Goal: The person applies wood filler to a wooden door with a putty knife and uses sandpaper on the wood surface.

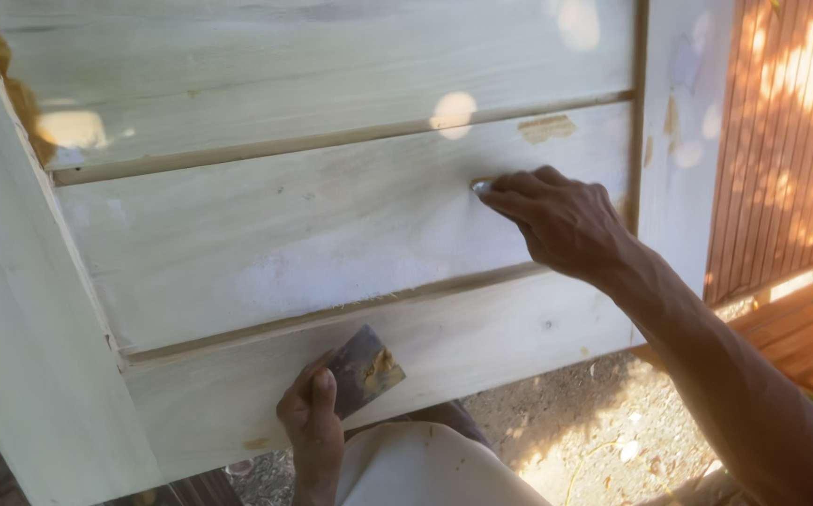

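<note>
The right hand (561,220), fingers pinched on a small putty blade (481,186), presses the pale whitewashed wooden slatted panel (331,244) at centre right. The left hand (313,412), lower centre, grips a putty-smeared flat scraper (364,370). Pressing too hard could gouge the soft filler.

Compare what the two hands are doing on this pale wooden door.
The left hand grips a flat scraper low against the bottom panel; the right hand pinches a small thing against the middle panel. The left points up, the right reaches leftward. Both touch the wood.
</note>
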